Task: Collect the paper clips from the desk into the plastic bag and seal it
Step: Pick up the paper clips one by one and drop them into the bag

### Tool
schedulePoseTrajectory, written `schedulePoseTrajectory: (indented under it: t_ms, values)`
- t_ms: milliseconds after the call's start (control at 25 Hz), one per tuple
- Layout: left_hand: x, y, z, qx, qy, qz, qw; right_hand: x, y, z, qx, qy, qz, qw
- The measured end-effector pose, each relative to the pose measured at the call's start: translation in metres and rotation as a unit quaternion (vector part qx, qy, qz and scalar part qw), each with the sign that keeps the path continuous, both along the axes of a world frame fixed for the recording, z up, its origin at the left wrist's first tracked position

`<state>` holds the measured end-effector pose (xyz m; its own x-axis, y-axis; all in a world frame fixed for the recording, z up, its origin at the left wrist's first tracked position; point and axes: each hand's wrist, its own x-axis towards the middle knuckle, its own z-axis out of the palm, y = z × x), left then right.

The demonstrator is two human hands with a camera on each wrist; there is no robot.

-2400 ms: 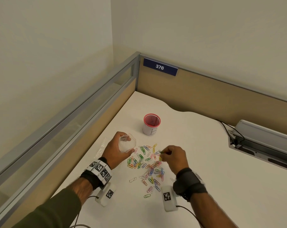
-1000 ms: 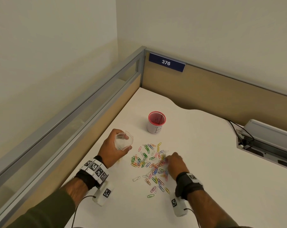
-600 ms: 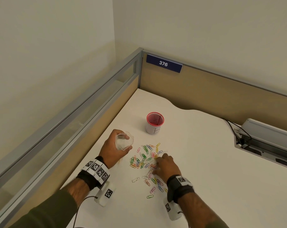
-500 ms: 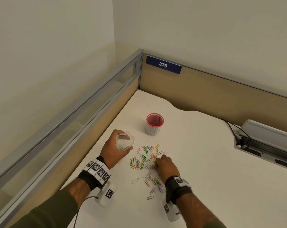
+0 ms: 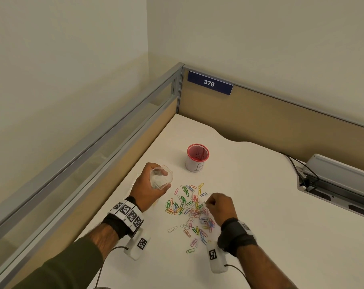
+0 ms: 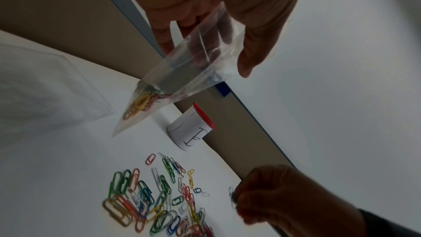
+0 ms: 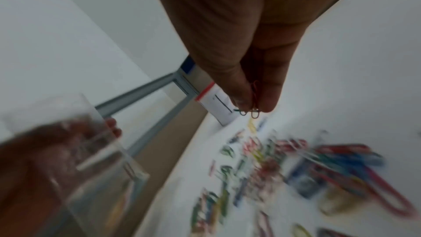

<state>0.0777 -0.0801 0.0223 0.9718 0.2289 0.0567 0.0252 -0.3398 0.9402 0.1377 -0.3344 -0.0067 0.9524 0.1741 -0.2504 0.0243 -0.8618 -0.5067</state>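
Several coloured paper clips (image 5: 189,209) (image 6: 145,199) lie scattered on the white desk (image 5: 270,226). My left hand (image 5: 149,186) grips a small clear plastic bag (image 5: 161,178) (image 6: 182,77) (image 7: 95,154) by its open mouth, above the desk and left of the pile. A few clips lie in the bag's lower corner (image 6: 142,103). My right hand (image 5: 219,206) (image 7: 248,100) is raised just above the pile's right side and pinches a couple of clips (image 7: 252,109) between thumb and fingertips.
A red-rimmed white cup (image 5: 197,158) (image 6: 192,132) stands behind the pile. Another clear plastic sheet (image 6: 45,86) lies flat on the desk to the left. Partition walls (image 5: 260,113) close the desk's back and left; a grey cable tray (image 5: 335,182) sits at right.
My right hand dropped onto the pile, closed its fingers on clips and has now lifted off it. The left hand with the bag has stayed put.
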Motion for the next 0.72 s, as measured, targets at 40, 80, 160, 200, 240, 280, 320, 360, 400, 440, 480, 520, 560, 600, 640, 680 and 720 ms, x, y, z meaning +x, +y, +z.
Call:
schedulePoseTrajectory:
  t_ms: [40,80,160,200,240,280,320,360,400,440,480,520,560,600,640,680,720]
  values:
    - [0.0,0.0,-0.001,-0.003,0.0,0.001,1.0,0.0,-0.001,0.01,0.043,-0.006,-0.014,0.999]
    - [0.0,-0.001,-0.002,-0.004,0.0,0.002,1.0,0.0,0.0,0.023,0.086,-0.013,-0.025,0.996]
    - [0.002,-0.004,-0.002,-0.007,-0.003,0.001,1.0,0.0,0.003,0.055,0.166,-0.026,-0.039,0.985]
    - [0.002,-0.005,-0.002,-0.008,-0.003,-0.001,1.0,0.0,0.007,0.071,0.199,-0.031,-0.04,0.979]
    - [0.004,-0.008,-0.001,-0.008,-0.005,-0.003,1.0,0.0,0.012,0.087,0.224,-0.038,-0.036,0.973]
    - [0.005,-0.01,0.0,-0.008,-0.006,-0.006,1.0,0.0,0.019,0.102,0.243,-0.045,-0.028,0.969]
    - [0.006,-0.012,0.001,-0.006,-0.005,-0.007,1.0,-0.001,0.026,0.114,0.258,-0.053,-0.016,0.965]
    - [0.007,-0.015,0.001,-0.004,-0.007,-0.009,1.0,-0.003,0.035,0.125,0.273,-0.061,0.0,0.96]
    - [0.007,-0.017,0.002,-0.001,-0.01,-0.011,1.0,-0.006,0.043,0.134,0.283,-0.067,0.018,0.956]
    - [0.007,-0.019,0.004,0.0,-0.016,-0.013,1.0,-0.008,0.053,0.14,0.288,-0.07,0.037,0.954]
    - [0.007,-0.02,0.006,0.001,-0.018,-0.015,1.0,-0.01,0.062,0.143,0.282,-0.074,0.054,0.955]
    - [0.007,-0.022,0.007,0.0,-0.019,-0.016,1.0,-0.011,0.071,0.144,0.265,-0.081,0.073,0.958]
    - [0.007,-0.023,0.009,-0.001,-0.018,-0.014,1.0,-0.011,0.079,0.142,0.24,-0.092,0.092,0.962]
    - [0.007,-0.024,0.009,-0.004,-0.014,-0.013,1.0,-0.012,0.086,0.14,0.21,-0.103,0.111,0.966]
    - [0.008,-0.025,0.01,-0.007,-0.01,-0.012,1.0,-0.012,0.092,0.137,0.179,-0.111,0.13,0.969]
    - [0.008,-0.026,0.01,-0.01,-0.005,-0.012,1.0,-0.013,0.096,0.136,0.152,-0.113,0.148,0.971]
    - [0.008,-0.026,0.009,-0.016,-0.001,-0.013,1.0,-0.014,0.099,0.135,0.133,-0.112,0.162,0.971]
